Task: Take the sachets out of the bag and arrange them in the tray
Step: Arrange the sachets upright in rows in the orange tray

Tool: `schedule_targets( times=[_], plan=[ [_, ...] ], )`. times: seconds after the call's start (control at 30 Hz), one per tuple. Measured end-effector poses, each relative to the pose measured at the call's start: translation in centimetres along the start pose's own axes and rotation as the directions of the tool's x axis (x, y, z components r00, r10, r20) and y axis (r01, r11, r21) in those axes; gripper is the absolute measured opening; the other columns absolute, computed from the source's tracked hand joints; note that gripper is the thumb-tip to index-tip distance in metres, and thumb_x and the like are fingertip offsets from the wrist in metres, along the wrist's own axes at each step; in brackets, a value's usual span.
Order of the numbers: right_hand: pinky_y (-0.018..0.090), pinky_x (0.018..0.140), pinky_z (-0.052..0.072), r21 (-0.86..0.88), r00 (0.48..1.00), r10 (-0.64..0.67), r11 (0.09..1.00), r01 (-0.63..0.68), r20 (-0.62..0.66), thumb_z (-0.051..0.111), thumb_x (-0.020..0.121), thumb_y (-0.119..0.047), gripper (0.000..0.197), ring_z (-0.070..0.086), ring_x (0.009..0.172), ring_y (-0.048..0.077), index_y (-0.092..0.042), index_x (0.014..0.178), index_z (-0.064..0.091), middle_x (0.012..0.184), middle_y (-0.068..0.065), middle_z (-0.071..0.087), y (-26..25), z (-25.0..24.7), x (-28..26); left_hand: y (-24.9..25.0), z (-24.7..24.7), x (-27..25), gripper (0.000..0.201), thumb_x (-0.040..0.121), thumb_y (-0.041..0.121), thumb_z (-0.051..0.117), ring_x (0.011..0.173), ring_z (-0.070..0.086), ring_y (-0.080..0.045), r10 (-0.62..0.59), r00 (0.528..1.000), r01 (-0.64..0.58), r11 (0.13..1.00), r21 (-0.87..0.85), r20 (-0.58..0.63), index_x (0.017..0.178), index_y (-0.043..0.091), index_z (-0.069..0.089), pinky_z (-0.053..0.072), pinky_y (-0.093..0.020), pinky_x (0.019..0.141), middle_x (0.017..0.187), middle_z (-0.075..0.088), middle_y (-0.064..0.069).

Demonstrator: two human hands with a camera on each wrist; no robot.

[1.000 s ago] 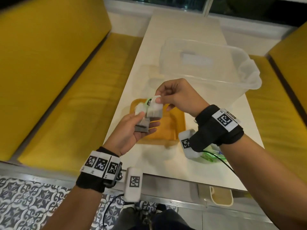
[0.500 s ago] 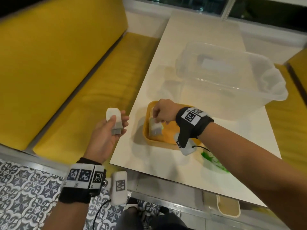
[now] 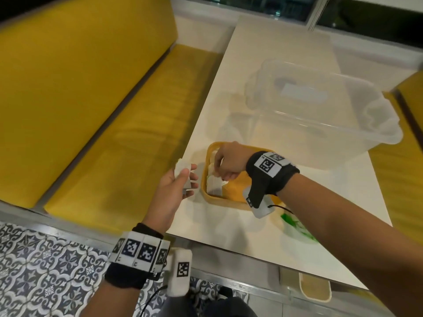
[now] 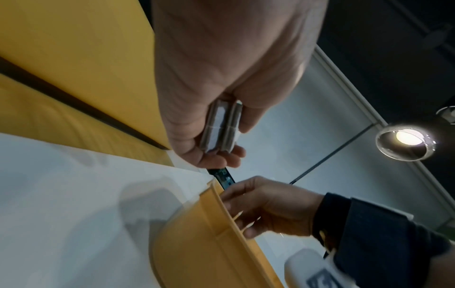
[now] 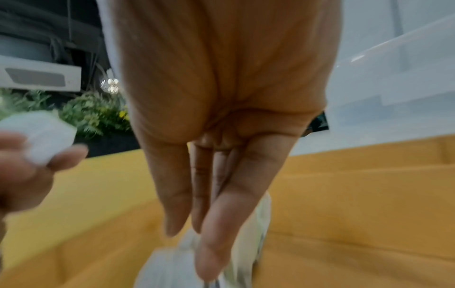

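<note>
My left hand (image 3: 186, 179) hovers just left of the table edge and grips two white-and-grey sachets (image 3: 182, 171), seen edge-on in the left wrist view as sachets (image 4: 221, 126). My right hand (image 3: 218, 171) reaches into the left end of the yellow tray (image 3: 220, 200). Its fingers (image 5: 211, 239) point down and pinch a white sachet (image 5: 259, 214) that stands among the sachets (image 3: 214, 187) lined up on edge there. The green bag (image 3: 295, 225) lies flat on the table under my right forearm, partly hidden.
A large clear plastic bin (image 3: 320, 115) stands on the white table (image 3: 229, 225) just behind the tray. Yellow bench seats (image 3: 114, 156) flank the table on both sides. Patterned floor tiles (image 3: 45, 271) lie below the near table edge.
My right hand took one sachet from my left hand and carried it down into the tray's left end. My left hand moved back toward the tray with its sachets. The head view shifted left.
</note>
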State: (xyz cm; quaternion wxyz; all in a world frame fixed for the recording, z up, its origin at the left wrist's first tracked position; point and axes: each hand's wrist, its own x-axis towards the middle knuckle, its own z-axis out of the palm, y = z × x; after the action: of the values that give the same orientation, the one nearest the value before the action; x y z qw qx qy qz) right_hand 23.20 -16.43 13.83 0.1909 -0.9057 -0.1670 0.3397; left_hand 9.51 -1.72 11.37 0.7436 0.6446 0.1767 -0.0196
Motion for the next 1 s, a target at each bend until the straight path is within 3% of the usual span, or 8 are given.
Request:
schedule_targets(
  times=[0.13, 0.2, 0.27, 0.33, 0.47, 0.6, 0.77, 1.0],
  plan=[
    [0.034, 0.066, 0.061, -0.045, 0.954, -0.021, 0.999, 0.008, -0.300, 0.056, 0.084, 0.002, 0.019, 0.070, 0.066, 0.027, -0.004, 0.090, 0.072, 0.073, 0.010, 0.068, 0.8, -2.6, 0.0, -0.2, 0.8, 0.1, 0.022, 0.102, 0.027, 0.043, 0.087, 0.061, -0.016, 0.002, 1.000, -0.002, 1.000, 0.017, 0.014, 0.104, 0.027, 0.065, 0.049, -0.029, 0.076, 0.091, 0.064, -0.001],
    [0.033, 0.075, 0.058, -0.143, 0.932, -0.043, 0.990, -0.010, -0.359, 0.054, 0.085, 0.001, 0.023, 0.066, 0.077, 0.026, -0.006, 0.096, 0.072, 0.088, 0.011, 0.068, 1.0, -2.9, 0.5, -0.2, 1.1, 0.2, 0.022, 0.102, 0.027, 0.042, 0.086, 0.061, -0.015, 0.012, 1.000, -0.012, 0.999, 0.037, 0.010, 0.103, 0.029, 0.064, 0.049, -0.027, 0.075, 0.090, 0.064, 0.000],
    [0.032, 0.084, 0.053, -0.229, 0.937, -0.070, 0.973, -0.011, -0.343, 0.053, 0.087, -0.002, 0.025, 0.062, 0.092, 0.026, -0.007, 0.104, 0.071, 0.106, 0.011, 0.066, 1.1, -2.4, 1.1, -0.3, 1.3, 0.3, 0.021, 0.102, 0.028, 0.042, 0.084, 0.061, -0.013, 0.026, 1.000, -0.026, 0.998, 0.061, 0.007, 0.102, 0.029, 0.063, 0.049, -0.025, 0.073, 0.091, 0.064, -0.001],
    [0.032, 0.086, 0.052, -0.273, 0.950, -0.086, 0.962, 0.000, -0.300, 0.052, 0.088, -0.005, 0.026, 0.060, 0.096, 0.028, -0.008, 0.108, 0.068, 0.110, 0.012, 0.064, 1.0, -1.6, 1.7, -0.4, 1.5, 0.3, 0.021, 0.103, 0.027, 0.042, 0.081, 0.061, -0.012, 0.039, 0.999, -0.040, 0.996, 0.075, 0.007, 0.101, 0.029, 0.063, 0.050, -0.024, 0.073, 0.089, 0.064, -0.001],
    [0.038, 0.081, 0.056, -0.330, 0.967, -0.065, 0.944, -0.020, -0.245, 0.056, 0.086, -0.013, 0.023, 0.062, 0.087, 0.028, -0.008, 0.107, 0.065, 0.101, 0.012, 0.066, 0.6, -0.3, 2.5, -0.5, 1.4, 0.4, 0.021, 0.103, 0.024, 0.042, 0.076, 0.060, -0.008, 0.049, 0.999, -0.050, 0.995, 0.092, 0.006, 0.102, 0.026, 0.063, 0.050, -0.021, 0.070, 0.086, 0.063, 0.001],
    [0.035, 0.073, 0.056, -0.370, 0.968, -0.074, 0.929, -0.021, -0.240, 0.060, 0.085, -0.018, 0.019, 0.062, 0.080, 0.026, -0.010, 0.102, 0.064, 0.094, 0.009, 0.064, 0.3, 0.0, 2.6, -0.7, 1.3, 0.4, 0.022, 0.103, 0.025, 0.041, 0.077, 0.060, -0.007, 0.054, 0.999, -0.054, 0.993, 0.107, 0.005, 0.104, 0.024, 0.063, 0.049, -0.020, 0.070, 0.085, 0.064, 0.002],
    [0.036, 0.073, 0.057, -0.410, 0.947, -0.103, 0.911, -0.032, -0.303, 0.056, 0.091, -0.018, 0.014, 0.059, 0.074, 0.025, -0.008, 0.095, 0.064, 0.082, 0.007, 0.057, 0.3, 0.3, 2.3, -0.7, 1.4, 0.2, 0.021, 0.103, 0.024, 0.041, 0.078, 0.060, -0.008, 0.064, 0.998, -0.064, 0.993, 0.099, 0.004, 0.101, 0.027, 0.062, 0.050, -0.022, 0.071, 0.086, 0.064, 0.001],
    [0.031, 0.063, 0.042, -0.433, 0.926, -0.115, 0.900, -0.057, -0.360, 0.053, 0.090, -0.011, 0.009, 0.052, 0.071, 0.031, -0.009, 0.082, 0.055, 0.078, 0.010, 0.047, -0.1, -0.1, 2.1, -0.9, 1.5, 0.3, 0.022, 0.103, 0.021, 0.042, 0.070, 0.059, -0.003, 0.079, 0.997, -0.079, 0.994, 0.077, 0.008, 0.101, 0.023, 0.063, 0.049, -0.018, 0.067, 0.083, 0.063, 0.001]
  ],
)
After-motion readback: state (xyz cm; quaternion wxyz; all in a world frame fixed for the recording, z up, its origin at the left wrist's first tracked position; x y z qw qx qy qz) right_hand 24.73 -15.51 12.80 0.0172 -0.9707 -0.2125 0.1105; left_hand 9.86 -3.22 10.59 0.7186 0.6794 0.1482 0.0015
